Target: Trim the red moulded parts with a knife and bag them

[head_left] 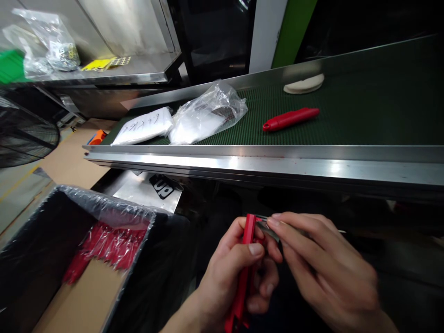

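Observation:
Below the conveyor's near edge, my left hand (236, 268) is wrapped around a long red plastic piece (249, 231), its thumb pressed on the side. Close to its right, my right hand (322, 259) pinches a thin metal tool (262, 218) whose tip meets the upper end of the red piece. The far part of the tool sticks out behind the right fingers. Another red handle-shaped piece (290, 119) lies on the green belt, with a pale curved object (304, 85) beyond it.
The conveyor's metal rail (222, 157) crosses in front of my hands. Plastic bags (204, 120) lie on the belt's left part. At lower left, a lined black bin (163, 240) holds wrapped red pieces (114, 245). A steel table (138, 76) and a fan (24, 134) stand farther left.

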A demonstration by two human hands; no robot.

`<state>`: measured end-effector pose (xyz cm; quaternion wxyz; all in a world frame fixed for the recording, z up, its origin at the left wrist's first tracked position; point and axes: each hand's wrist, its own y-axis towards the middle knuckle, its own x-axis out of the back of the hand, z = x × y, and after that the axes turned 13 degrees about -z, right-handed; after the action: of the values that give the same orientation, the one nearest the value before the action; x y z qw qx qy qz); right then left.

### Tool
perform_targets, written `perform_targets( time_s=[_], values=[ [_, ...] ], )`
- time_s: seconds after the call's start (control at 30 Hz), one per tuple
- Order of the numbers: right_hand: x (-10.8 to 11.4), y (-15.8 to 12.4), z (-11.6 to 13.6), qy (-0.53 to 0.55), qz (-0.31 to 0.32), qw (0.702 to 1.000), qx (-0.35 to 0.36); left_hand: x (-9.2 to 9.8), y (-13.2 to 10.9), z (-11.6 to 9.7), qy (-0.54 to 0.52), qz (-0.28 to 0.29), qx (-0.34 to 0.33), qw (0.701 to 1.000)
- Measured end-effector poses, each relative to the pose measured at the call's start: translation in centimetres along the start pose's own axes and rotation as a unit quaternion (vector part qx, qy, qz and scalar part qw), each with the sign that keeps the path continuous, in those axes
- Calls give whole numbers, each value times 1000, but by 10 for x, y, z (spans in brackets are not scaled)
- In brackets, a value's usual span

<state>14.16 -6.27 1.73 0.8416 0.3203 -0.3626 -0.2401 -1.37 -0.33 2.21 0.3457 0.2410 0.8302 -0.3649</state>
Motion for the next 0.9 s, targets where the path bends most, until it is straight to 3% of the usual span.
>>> perform_targets(
  time_s=[0.1,0.2,0.27,0.37,0.53,0.7,0.9],
  values=[
    [-1,-1,-7,-11,-4,1000,4,3,-5,2,1,36,14,999],
    [0,-1,-15,-28,-35,997,-55,7,-8,7,14,88,48,995],
    [3,0,-17,-21,-45,995,-90,11,-6,10,-15,122,63,990],
    [10,0,-14,5,-16,997,-80,14,0,10,-89,169,83,978],
    [16,3,-7,17,39,999,-15,13,-1,3,-120,122,135,976],
    [19,4,-12,-40,78,994,71,17,-4,6,-148,130,212,957],
    [23,2,-23,-45,113,987,105,20,-5,10,-94,62,174,978]
  ],
)
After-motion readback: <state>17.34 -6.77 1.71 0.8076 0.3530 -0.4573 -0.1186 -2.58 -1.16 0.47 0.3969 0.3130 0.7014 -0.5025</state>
